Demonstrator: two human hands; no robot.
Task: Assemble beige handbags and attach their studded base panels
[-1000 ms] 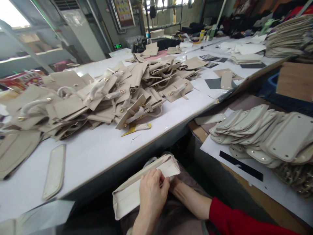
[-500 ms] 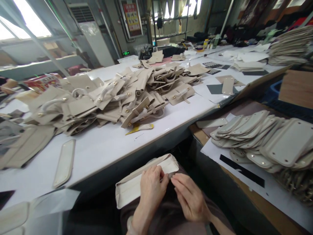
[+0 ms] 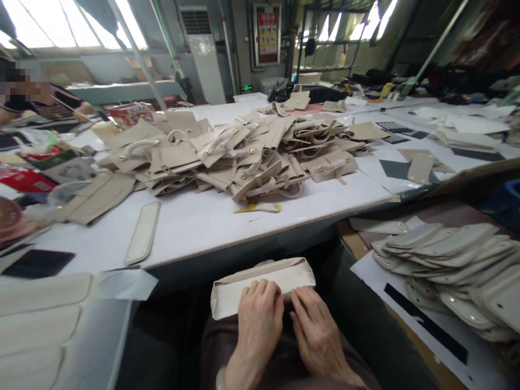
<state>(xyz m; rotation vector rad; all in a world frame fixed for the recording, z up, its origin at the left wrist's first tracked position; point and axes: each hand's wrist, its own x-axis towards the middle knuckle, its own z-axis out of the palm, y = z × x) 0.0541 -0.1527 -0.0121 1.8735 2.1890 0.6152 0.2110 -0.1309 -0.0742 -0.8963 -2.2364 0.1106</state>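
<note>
On my lap rests a beige bag body [image 3: 227,299], its long, pale rectangular base facing up with folded edges and corners around it. My left hand [image 3: 261,314] lies over the near edge of it, fingers curled on the base and the thumb pressed along the rim. Close beside it, my right hand [image 3: 319,330] pinches the same near edge towards the right corner. The fingertips nearly meet at a small greyish bit of the edge. What lies beneath them is hidden.
A heap of beige bag pieces [image 3: 227,151] with gold fittings covers the white table [image 3: 195,233]. One oblong panel [image 3: 143,233] and a yellow-tipped tool [image 3: 258,207] lie in front. Stacked panels [image 3: 442,244] are at right, more panels [image 3: 36,319] at left. Another person [image 3: 44,100] is far left.
The view has turned left, bringing the person at far left into sight. Both hands remain on the bag's near edge, with the right fingers now flatter along it.
</note>
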